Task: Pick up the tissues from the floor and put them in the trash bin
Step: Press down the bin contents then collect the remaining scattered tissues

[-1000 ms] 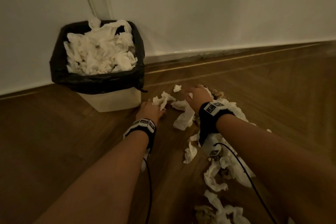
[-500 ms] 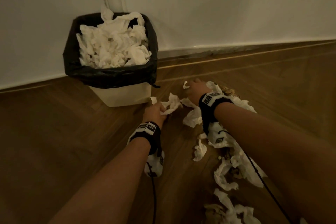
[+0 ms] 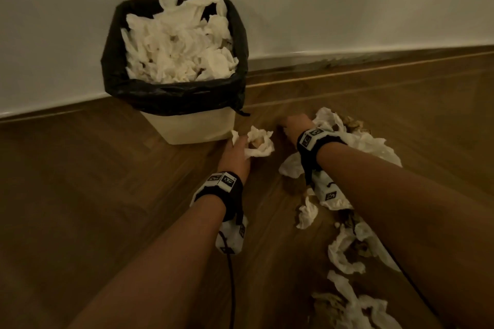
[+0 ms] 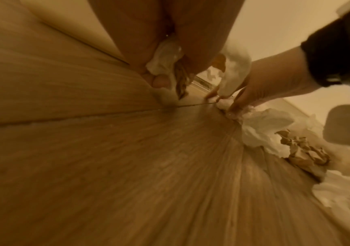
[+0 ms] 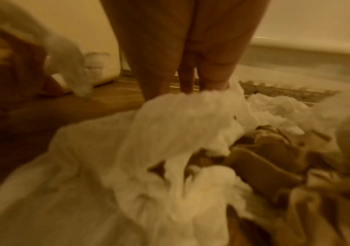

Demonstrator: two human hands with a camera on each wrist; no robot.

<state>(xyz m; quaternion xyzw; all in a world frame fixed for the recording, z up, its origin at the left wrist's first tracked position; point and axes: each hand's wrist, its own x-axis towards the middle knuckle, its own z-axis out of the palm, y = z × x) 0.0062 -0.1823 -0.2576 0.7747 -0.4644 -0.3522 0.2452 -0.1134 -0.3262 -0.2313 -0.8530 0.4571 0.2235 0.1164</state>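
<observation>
The trash bin [image 3: 197,128], cream with a black liner [image 3: 173,93], stands in the wall corner, heaped with white tissues [image 3: 179,48]. My left hand [image 3: 238,152] grips a crumpled tissue [image 3: 258,143] just right of the bin's base; the left wrist view shows this tissue [image 4: 165,60] bunched in my curled fingers [image 4: 159,81]. My right hand [image 3: 294,125] points down at the floor, its fingertips [image 4: 238,99] pinching a small white tissue scrap [image 4: 222,103]. In the right wrist view the right hand [image 5: 191,86] meets the edge of a tissue pile [image 5: 180,124].
More tissues lie on the wood floor [image 3: 107,195] to the right [image 3: 369,144] and trail toward me [image 3: 344,251], mixed with brown crumpled paper [image 3: 352,123]. White walls and a skirting board [image 3: 374,56] close off the far side. Cables hang from both wrist cameras.
My left hand has closed on a tissue and raised it off the floor beside the bin. My right hand has moved forward over the small scrap, which is now hidden beneath it.
</observation>
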